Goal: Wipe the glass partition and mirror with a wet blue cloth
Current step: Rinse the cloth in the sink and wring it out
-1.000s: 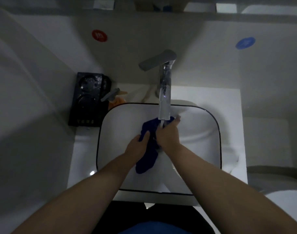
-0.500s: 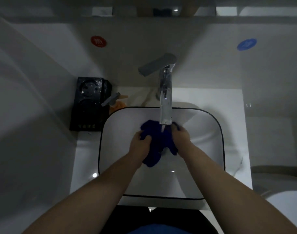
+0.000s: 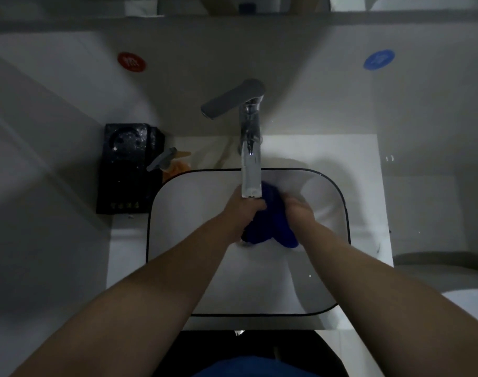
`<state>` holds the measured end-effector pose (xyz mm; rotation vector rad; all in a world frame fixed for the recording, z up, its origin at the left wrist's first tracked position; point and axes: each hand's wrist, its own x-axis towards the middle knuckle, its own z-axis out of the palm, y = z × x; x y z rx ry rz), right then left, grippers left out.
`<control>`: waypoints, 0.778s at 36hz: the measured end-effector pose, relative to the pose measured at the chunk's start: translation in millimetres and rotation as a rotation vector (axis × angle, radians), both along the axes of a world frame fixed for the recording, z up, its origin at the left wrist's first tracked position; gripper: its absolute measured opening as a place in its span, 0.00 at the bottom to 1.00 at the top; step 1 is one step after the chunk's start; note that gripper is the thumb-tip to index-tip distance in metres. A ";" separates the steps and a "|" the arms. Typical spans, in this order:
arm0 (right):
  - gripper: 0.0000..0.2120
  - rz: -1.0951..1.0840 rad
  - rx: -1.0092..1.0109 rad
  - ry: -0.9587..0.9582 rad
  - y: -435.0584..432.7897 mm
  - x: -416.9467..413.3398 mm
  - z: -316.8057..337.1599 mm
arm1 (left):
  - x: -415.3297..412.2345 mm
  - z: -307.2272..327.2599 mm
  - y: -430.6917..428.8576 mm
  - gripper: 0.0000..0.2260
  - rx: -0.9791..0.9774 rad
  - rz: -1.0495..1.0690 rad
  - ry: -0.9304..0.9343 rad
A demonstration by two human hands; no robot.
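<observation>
Over the basin (image 3: 178,240) near the counter's back edge, left hand (image 3: 243,210) and right hand (image 3: 297,210) squeeze the blue cloth (image 3: 273,221) beneath the faucet (image 3: 250,159), apparently wetting it for wiping.

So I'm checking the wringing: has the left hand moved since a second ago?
Yes. The left hand has moved up to under the chrome tap spout.

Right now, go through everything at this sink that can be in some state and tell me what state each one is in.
Faucet: lever swung left; any water stream is hidden behind the spout.
Blue cloth: bunched up, held over the basin.
Left hand: closed on the cloth.
Right hand: closed on the cloth.
Sink basin: no standing water visible.
Spray bottle: upright beside the basin.
</observation>
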<state>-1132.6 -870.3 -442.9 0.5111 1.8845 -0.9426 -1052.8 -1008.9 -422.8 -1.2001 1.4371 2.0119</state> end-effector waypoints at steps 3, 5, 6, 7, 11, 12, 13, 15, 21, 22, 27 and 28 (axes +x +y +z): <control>0.17 0.219 0.066 -0.041 -5.9 -6.7 -0.2 | 13.1 -6.7 1.1 0.16 -0.104 -0.024 0.035; 0.15 0.362 0.124 -0.040 -9.4 -10.3 1.5 | 19.5 -6.4 -0.8 0.18 -0.272 -0.084 0.035; 0.14 0.393 0.133 -0.007 -9.0 -10.5 -2.9 | 22.7 -8.5 -2.3 0.17 -0.312 -0.078 0.024; 0.13 0.383 0.128 0.025 -10.7 -9.7 -5.3 | 27.2 -9.0 -3.6 0.16 -0.301 -0.038 0.001; 0.12 -0.044 -0.233 -0.247 -9.3 12.8 6.2 | 48.3 -9.5 -19.0 0.18 -0.145 0.123 -0.251; 0.12 -0.054 -0.249 -0.249 -10.5 14.6 4.1 | 54.1 -10.9 -24.2 0.19 -0.142 0.114 -0.241; 0.12 -0.031 -0.222 -0.195 -15.5 14.6 1.4 | 61.3 -13.5 -29.3 0.20 -0.168 0.078 -0.202; 0.11 0.101 -0.073 -0.023 -25.6 17.2 -3.9 | 79.6 -14.5 -37.9 0.22 -0.287 -0.079 -0.086; 0.15 0.245 -0.018 0.035 -45.7 26.8 5.5 | 128.9 -38.5 -50.9 0.28 -0.658 -0.294 0.016; 0.15 0.261 -0.010 0.052 -44.5 27.0 7.6 | 131.9 -40.9 -49.1 0.28 -0.670 -0.292 0.019; 0.12 0.136 -0.042 0.119 -31.5 39.5 6.8 | 124.5 -42.8 -39.3 0.19 -0.711 -0.290 0.019; 0.09 0.119 -0.037 0.188 -30.4 42.3 8.6 | 122.6 -43.9 -39.0 0.18 -0.707 -0.304 0.014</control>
